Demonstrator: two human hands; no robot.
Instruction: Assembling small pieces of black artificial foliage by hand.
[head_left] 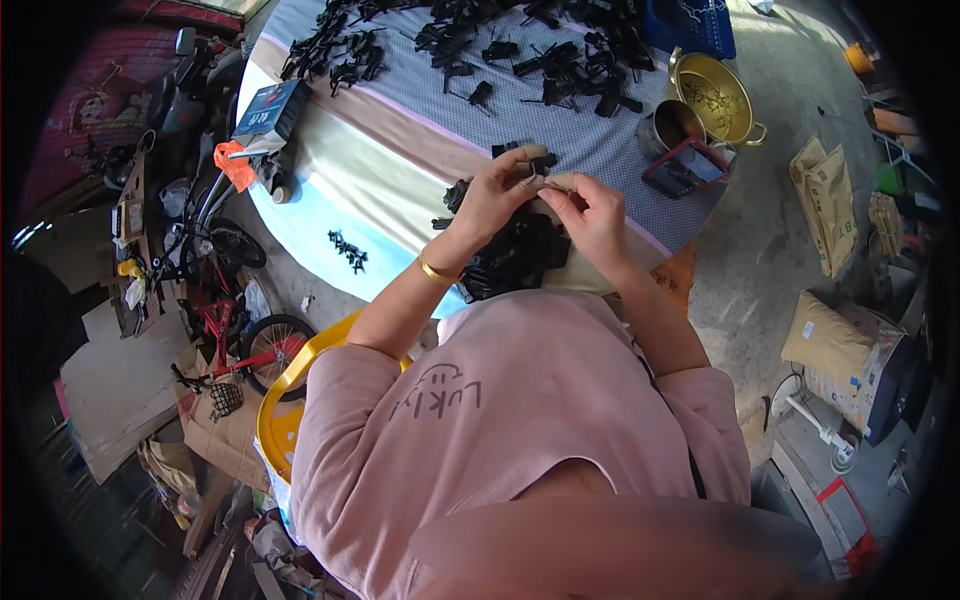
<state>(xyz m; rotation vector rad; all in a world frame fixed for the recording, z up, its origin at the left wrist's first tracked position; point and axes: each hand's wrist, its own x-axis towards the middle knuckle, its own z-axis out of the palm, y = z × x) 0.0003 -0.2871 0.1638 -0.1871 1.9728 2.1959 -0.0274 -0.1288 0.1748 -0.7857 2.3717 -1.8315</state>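
- Tabletop (430,110), rounded at the rim, draped in striped cloth (340,160);
- Far heap (575,70), all black parts, strewn loosely along the far side;
- Near pile (510,260), more black parts, massed at the near edge, right before the pink shirt (530,370);
- Blue crate (680,40) at the far right, just beside the gold basin (735,80) with small pieces inside;
- Box (268,115), blue and white, by the left rim;
- Left hand (495,200), bracelet (435,268) at the wrist, curled above the near pile, thumb and fingertips pinched;
- Right hand (597,215), pinched likewise, fingertips meeting those opposite;
- Steel pot (650,140), next to the basin; phone (688,170) tilted before it;
- Small cluster (347,250), black parts on pale blue, well apart from the near pile;
- Tiny piece (550,188), clamped between both hands' fingertips, over the near pile; too small to tell its kind.
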